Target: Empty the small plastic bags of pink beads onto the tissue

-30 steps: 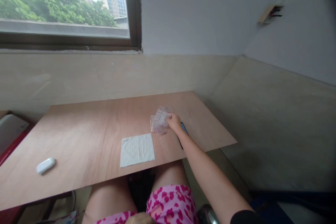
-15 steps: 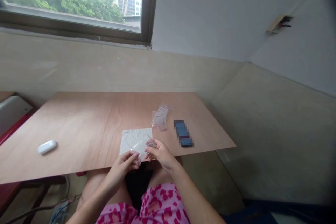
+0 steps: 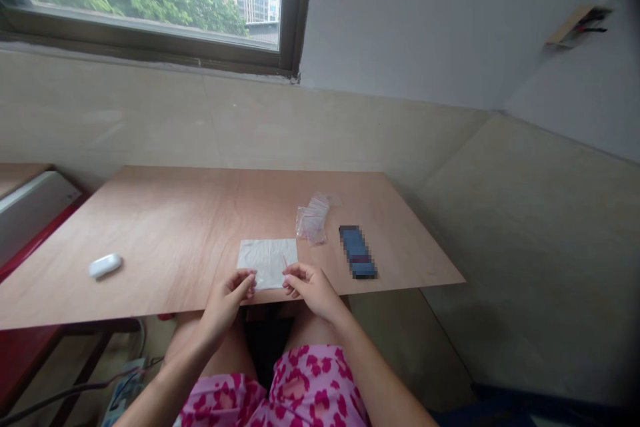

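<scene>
Between my two hands is a small clear zip bag (image 3: 285, 262) with a thin red line along its edge. The film is hard to tell from the white sheet behind it. My right hand (image 3: 306, 283) pinches the bag at the red-lined side, thumb against fingers. My left hand (image 3: 239, 288) is closed too, with thumb and fingertips pressed together at what looks like the bag's other side. Under and behind the fingers, the creased white sheet (image 3: 263, 252) lies flat at the table's front edge.
Several clear zip bags with red lines (image 3: 314, 219) lie in a fanned pile beyond my right hand. A blurred-out phone (image 3: 358, 252) is right of them. A white rounded case (image 3: 105, 265) sits on the left of the wooden table (image 3: 190, 213). A wall stands behind.
My hands have moved slightly apart, and the bag between them shows less plainly. The whole view has shifted a little; the things on the table lie as before.
</scene>
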Demonstrator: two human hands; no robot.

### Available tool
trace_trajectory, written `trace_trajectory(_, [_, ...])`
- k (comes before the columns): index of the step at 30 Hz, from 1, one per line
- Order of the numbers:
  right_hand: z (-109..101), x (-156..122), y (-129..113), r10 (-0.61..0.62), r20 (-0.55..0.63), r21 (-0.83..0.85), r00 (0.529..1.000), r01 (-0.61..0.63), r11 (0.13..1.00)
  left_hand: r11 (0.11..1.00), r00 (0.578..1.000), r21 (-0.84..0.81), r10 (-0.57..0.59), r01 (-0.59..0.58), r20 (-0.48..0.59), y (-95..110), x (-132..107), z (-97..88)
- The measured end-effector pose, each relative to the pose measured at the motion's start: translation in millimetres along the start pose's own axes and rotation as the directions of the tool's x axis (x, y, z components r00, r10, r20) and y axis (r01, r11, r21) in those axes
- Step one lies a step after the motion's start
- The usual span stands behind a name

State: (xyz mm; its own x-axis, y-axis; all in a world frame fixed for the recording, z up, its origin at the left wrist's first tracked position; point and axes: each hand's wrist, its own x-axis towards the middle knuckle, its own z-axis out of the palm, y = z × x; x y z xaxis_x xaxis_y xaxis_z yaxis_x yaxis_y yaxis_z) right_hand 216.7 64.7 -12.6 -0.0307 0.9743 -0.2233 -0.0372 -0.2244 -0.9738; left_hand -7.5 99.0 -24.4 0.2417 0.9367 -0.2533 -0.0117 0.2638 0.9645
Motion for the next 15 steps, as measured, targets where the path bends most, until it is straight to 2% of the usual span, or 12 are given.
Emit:
trace_trajectory(4, [0.6, 0.8, -1.6, -0.032, -0.025, -0.073, 0.999, 0.03, 0.997, 0.987, 0.996, 0.136, 0.082, -0.085, 0.022, -4.7, 3.9, -5.5])
trace_trajectory(8, [0.4, 0.6, -2.5, -0.027, -0.02, 0.033, 0.999, 0.028, 0.999, 0.968, 0.993, 0.226, 0.115, -0.113, 0.002, -6.7, 7.0, -11.1])
trace_trajectory(15, [5.4, -4.0, -9.6, 0.052, 0.064, 0.078, 0.997, -0.057, 0.995, 0.973, 0.99, 0.198, 0.129, -0.116, -0.054, -5.6, 10.9, -17.4])
